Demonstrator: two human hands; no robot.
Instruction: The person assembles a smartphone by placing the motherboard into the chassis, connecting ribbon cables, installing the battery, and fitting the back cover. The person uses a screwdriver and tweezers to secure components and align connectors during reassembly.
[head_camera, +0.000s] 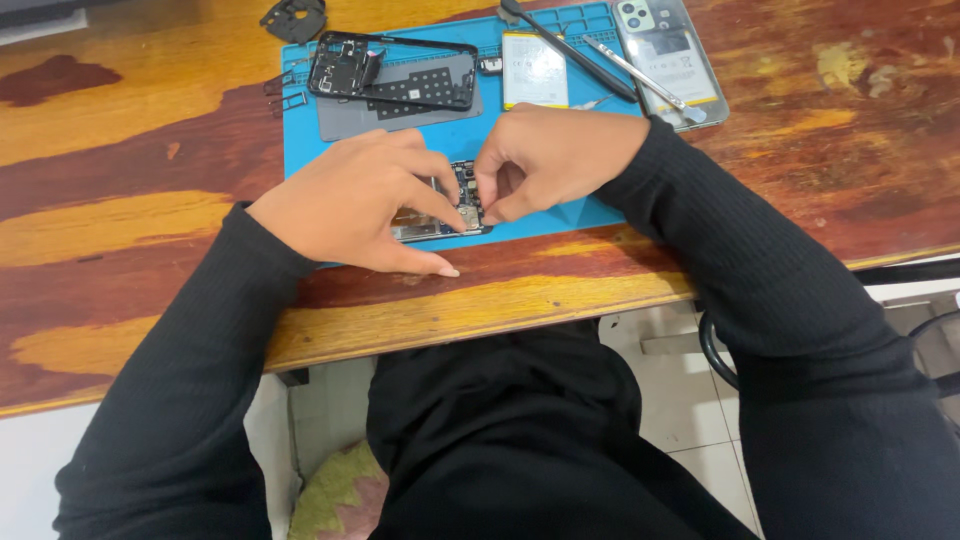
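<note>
An opened phone body (440, 222) with bare circuit parts lies at the near edge of a blue work mat (470, 135). My left hand (360, 200) rests over the phone, forefinger pressing on its board. My right hand (555, 160) is curled beside it, fingertips pinching at a small part on the same board. Both hands hide most of the phone. Black sleeves cover both arms.
Farther back on the mat lie a black phone frame (395, 68) on a grey plate, a white battery (533, 68), a black pry tool (570, 48), metal tweezers (640, 78) and a clear back cover (665, 50). A small black part (293, 20) sits on the wooden table (130, 150).
</note>
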